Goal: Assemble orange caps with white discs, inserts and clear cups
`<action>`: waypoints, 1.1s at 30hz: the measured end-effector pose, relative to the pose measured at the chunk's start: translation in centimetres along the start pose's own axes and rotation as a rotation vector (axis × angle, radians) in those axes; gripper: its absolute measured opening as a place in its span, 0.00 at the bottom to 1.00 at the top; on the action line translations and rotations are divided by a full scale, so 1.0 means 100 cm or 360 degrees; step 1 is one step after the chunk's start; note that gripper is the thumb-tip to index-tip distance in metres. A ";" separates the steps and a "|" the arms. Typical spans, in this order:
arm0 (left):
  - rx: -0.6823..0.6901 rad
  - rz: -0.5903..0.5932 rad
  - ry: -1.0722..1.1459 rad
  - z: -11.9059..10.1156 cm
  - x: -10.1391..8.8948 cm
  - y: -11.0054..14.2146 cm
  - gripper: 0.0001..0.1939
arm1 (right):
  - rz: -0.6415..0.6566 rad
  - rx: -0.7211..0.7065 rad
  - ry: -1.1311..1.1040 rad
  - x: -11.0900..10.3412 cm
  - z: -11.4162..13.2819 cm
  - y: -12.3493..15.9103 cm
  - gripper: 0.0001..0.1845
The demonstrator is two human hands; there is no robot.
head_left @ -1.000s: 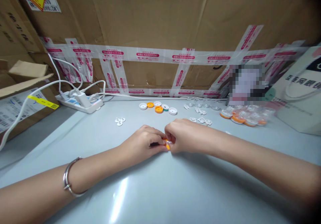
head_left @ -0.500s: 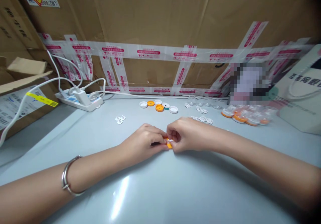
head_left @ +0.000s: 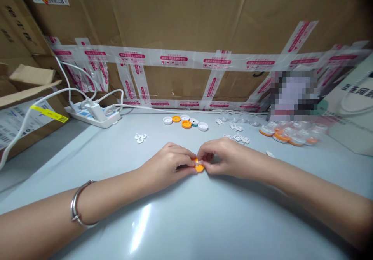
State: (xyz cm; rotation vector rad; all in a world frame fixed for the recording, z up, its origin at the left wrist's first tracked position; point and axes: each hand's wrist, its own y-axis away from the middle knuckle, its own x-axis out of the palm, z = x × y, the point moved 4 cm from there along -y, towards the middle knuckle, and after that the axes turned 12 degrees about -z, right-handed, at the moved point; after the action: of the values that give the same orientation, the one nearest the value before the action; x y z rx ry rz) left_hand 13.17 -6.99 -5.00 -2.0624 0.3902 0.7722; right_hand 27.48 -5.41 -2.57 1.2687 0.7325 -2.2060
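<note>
Pinching the round orange plastic piece [head_left: 199, 168] at the pale glossy tabletop [head_left: 186, 221], our left hand [head_left: 167, 165] should brace it level; our right hand [head_left: 223, 157], fingertips nearly closed beside it, hold unclear, needs gentleness.

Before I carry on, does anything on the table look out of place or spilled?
One small white piece lies by itself beside the right forearm, apart from the clustered flat white parts, so it may be a stray. I see nothing spilled; the orange piece at the fingers is partly covered, so I can't judge its fit.
</note>
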 end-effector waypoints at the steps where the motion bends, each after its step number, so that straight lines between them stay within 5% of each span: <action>1: -0.0002 0.0001 -0.0002 0.000 0.000 0.000 0.05 | -0.0036 0.0005 -0.0023 0.000 0.000 0.002 0.06; 8: -0.0023 -0.0012 0.0003 0.000 0.000 0.002 0.03 | -0.0428 0.0175 -0.0207 -0.006 -0.010 0.012 0.05; 12: -0.0033 0.0000 -0.0001 0.000 0.000 0.001 0.03 | -0.0639 -0.0167 -0.0001 -0.003 -0.009 0.025 0.06; 18: -0.0026 0.0010 -0.0030 -0.002 0.000 0.000 0.05 | -0.0684 -0.0626 0.0255 0.011 0.000 0.039 0.09; 33: -0.0007 0.0014 -0.0042 -0.003 -0.001 0.000 0.05 | -0.0671 -0.0720 0.0397 0.011 0.005 0.036 0.09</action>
State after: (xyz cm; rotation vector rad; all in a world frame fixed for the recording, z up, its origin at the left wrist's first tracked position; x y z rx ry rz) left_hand 13.21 -7.23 -4.82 -2.0539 0.3834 0.8058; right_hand 28.99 -8.52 -4.09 1.2413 1.6202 -2.0223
